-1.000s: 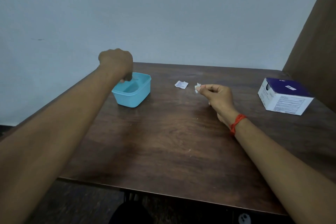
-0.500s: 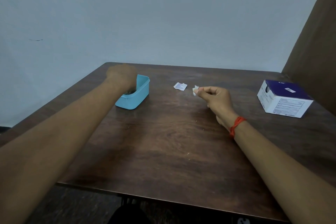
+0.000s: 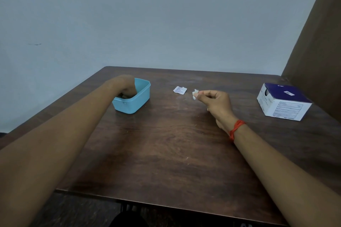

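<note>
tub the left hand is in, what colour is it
The tub is plain light blue, clearest in the head view.

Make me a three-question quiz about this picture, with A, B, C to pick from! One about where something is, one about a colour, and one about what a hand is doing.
1. Where is the left hand?
A) high in the air
B) down inside the blue tub
C) in a pocket

2. What colour is the thread on the right wrist?
A) green
B) red
C) yellow

3. What is the right hand doing?
A) lying flat and open
B) making an empty fist
C) pinching a small white pad

Answers:
1 B, its fingers dip below the tub's rim.
2 B, a red band goes round the wrist.
3 C, the pad sticks out of its pinch.
</note>
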Available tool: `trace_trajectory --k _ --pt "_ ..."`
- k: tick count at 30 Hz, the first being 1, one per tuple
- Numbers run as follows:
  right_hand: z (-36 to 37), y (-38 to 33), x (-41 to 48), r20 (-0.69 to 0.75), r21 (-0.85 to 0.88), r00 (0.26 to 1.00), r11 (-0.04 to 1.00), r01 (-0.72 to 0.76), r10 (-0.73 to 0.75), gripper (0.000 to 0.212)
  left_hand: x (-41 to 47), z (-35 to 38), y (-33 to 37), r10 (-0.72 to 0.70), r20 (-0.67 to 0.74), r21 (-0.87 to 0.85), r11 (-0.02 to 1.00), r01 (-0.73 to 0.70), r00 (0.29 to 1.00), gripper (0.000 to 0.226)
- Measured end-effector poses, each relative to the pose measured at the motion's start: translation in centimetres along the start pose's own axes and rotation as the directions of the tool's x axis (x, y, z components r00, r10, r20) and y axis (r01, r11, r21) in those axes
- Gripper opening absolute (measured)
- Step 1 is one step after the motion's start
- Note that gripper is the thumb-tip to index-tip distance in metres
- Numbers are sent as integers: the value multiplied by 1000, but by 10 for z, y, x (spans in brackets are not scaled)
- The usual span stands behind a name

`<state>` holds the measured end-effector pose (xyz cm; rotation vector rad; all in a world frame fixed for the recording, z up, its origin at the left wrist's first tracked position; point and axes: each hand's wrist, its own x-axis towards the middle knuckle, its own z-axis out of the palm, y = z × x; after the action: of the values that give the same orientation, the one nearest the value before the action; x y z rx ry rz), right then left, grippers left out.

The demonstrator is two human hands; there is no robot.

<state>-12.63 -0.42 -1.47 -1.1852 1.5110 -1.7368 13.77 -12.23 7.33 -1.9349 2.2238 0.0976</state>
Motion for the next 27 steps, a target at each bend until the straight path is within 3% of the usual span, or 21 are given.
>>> trace_trajectory --k 8,13,16,18,20,22,23,27 --pt "0 -1 0 1 -5 1000 1000 -8 8 10 -4 -3 -2 8 -174 -75 997 -21 985 14" --pt "-2 -1 0 -11 -12 1000 1000 -10 10 10 -20 -33 -4 -36 -461 -126 992 -25 887 4" --pt "-2 -2 -1 -21 17 1000 1000 -4 4 10 -37 -53 3 -3 -586 -249 952 -177 810 10" --pt "-1 -4 -3 -17 34 1000 999 2 -2 10 -50 -57 18 55 -599 -421 827 -373 799 10" --pt "0 -7 -4 -3 57 1000 998 -1 2 10 -60 -49 39 87 -544 -652 583 -485 835 10" --pt "1 -8 -5 13 80 1000 997 -14 13 11 -61 -28 57 120 -408 -842 334 -424 905 12" --pt "1 -8 -6 18 86 1000 996 -23 21 11 -61 -14 66 148 -341 -894 255 -369 928 13" --pt "-2 -8 -7 -4 72 998 995 -69 69 11 -51 37 91 235 -168 -971 128 -202 957 16"
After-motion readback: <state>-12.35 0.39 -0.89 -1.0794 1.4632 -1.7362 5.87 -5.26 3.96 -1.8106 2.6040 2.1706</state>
